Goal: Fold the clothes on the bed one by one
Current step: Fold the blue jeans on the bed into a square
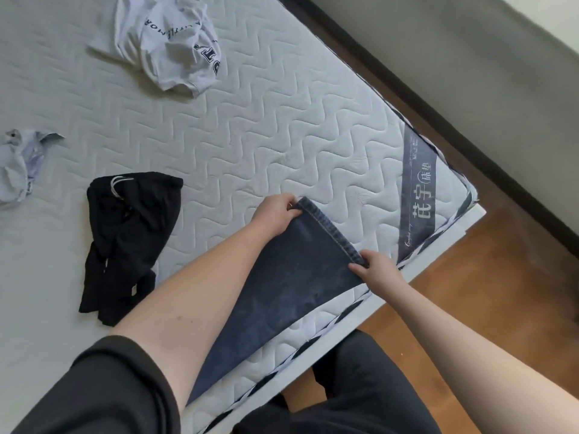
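Nearest me, the dark denim jeans (282,296) lie along the near right edge of the bed (250,126), their long axis running from close to my body out toward the far right corner of the mattress. Only this one stretch of leg shows; the waist end is hidden under my left forearm and sleeve.

Both my hands are at the far end of that leg, on the stitched hem. My left hand (277,211) pinches the hem's far left corner between thumb and fingers. My right hand (377,266) grips the hem's near right corner, fingers curled over the cloth just by the mattress edge. The hem runs straight between the two hands, so the cloth is held taut across its width.

The rest of the leg lies back toward me from both hands. I judge the fold calls for drawing the hem back along that long axis, both hands together, neither one leading.

Farther left, a crumpled black garment (128,239) with a white drawstring lies apart from the jeans. Beyond it, at the left edge, sits a bunched pale blue garment (18,164). Farthest off lies a rumpled white T-shirt (169,42) with dark lettering. These three look not yet folded.
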Available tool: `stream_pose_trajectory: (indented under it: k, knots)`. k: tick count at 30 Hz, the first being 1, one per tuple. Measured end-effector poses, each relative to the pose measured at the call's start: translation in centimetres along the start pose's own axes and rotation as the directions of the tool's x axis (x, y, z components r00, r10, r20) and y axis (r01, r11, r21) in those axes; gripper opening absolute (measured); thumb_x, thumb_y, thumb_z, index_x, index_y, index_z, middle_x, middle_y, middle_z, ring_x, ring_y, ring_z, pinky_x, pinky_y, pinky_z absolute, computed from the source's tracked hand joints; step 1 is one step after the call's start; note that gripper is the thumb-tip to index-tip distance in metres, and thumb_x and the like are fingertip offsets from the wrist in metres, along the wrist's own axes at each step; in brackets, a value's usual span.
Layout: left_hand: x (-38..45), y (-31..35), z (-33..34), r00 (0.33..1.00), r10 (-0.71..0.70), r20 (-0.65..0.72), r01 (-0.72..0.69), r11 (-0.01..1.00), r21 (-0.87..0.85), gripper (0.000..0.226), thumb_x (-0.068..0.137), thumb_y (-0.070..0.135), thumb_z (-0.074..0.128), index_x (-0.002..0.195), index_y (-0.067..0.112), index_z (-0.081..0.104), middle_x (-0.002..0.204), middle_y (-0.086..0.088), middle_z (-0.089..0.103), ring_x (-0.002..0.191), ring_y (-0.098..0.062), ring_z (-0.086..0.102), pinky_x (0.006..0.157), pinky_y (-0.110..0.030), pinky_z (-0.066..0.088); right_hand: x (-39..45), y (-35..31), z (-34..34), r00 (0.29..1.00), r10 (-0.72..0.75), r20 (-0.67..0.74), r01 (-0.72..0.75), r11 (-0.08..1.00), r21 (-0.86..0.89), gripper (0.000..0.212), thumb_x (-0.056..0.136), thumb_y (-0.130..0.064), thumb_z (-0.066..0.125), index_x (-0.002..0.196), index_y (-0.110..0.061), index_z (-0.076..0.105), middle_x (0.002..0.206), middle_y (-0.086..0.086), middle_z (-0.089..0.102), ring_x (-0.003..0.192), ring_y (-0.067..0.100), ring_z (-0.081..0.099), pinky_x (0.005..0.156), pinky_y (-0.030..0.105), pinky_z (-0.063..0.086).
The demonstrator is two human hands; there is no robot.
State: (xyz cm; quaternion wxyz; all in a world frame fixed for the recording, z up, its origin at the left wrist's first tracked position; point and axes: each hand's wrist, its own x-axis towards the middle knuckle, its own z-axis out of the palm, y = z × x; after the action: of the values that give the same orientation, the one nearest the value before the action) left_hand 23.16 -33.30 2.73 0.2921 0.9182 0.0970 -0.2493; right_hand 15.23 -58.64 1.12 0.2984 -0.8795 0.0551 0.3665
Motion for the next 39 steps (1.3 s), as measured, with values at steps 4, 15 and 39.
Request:
stream_pose_trajectory:
  k: [4, 15, 39]
  knots:
    - [3.2, -1.0, 3.6, 0.999, -0.039, 0.011, 0.039, 0.999, 0.025, 0.016, 0.093, 0.027, 0.063, 0.103, 0.015, 0.065, 0.105, -0.010, 0.069, 0.098, -0.029, 0.061, 0.082, -0.034, 0.046, 3.3, 2.2, 2.4, 0.996, 0.086, -0.036, -0.084, 0.994, 0.063, 0.039, 0.090, -0.028, 0.067, 0.062, -0.024, 0.041, 0.057, -0.005, 0.046, 0.054, 0.010, 0.042, 0.047, 0.025, 0.024]
    - [10.3, -2.1, 10.2, 0.998, -0.059, -0.024, 0.063, 0.960, 0.274, 0.016, 0.092, 0.035, 0.063, 0.098, 0.019, 0.063, 0.113, -0.006, 0.057, 0.107, -0.029, 0.055, 0.090, -0.037, 0.042, 10.0, 7.7, 6.4, 0.960, 0.270, -0.070, -0.264, 0.961, 0.087, 0.023, 0.091, -0.038, 0.066, 0.086, -0.016, 0.059, 0.096, 0.006, 0.058, 0.082, 0.024, 0.052, 0.067, 0.031, 0.036]
    - [10.5, -2.0, 10.9, 0.996, -0.088, 0.005, 0.088, 0.995, -0.050, 0.037, 0.101, 0.025, 0.046, 0.135, 0.010, 0.051, 0.130, -0.011, 0.056, 0.114, -0.026, 0.056, 0.100, -0.036, 0.043, 9.2, 9.1, 3.2, 0.966, 0.248, -0.077, -0.228, 0.952, 0.203, 0.036, 0.095, -0.022, 0.058, 0.129, -0.015, 0.050, 0.127, 0.006, 0.057, 0.104, 0.022, 0.058, 0.084, 0.036, 0.048]
